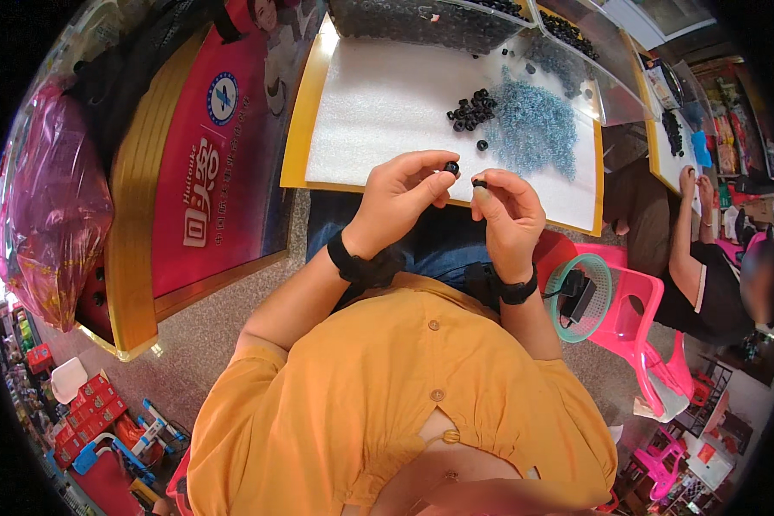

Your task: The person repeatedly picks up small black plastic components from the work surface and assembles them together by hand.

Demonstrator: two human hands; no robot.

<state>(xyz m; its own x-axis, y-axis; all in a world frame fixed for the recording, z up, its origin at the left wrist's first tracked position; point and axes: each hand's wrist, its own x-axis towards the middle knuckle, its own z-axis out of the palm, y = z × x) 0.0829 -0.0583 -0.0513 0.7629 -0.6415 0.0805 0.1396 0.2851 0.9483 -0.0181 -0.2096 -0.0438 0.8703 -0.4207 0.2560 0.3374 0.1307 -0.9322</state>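
My left hand (408, 193) pinches a small black round part (451, 167) between thumb and fingers, just past the near edge of the worktable. Close beside it, my right hand (509, 215) is closed on a small dark piece (479, 183) at the fingertips; its exact shape is too small to tell. The two pieces are apart. On the white table surface (378, 95) beyond lies a heap of black round parts (471, 112). One loose black part (482, 145) sits nearer my fingers. To its right spreads a pile of tiny clear bluish pieces (533, 125).
Clear plastic bins (430, 30) with black parts line the table's far side. At my right, a teal basket (579, 297) holding a black adapter rests on a pink chair (632, 327). A co-worker (705, 275) sits farther right at another table. A wooden-framed red panel (215, 163) stands left.
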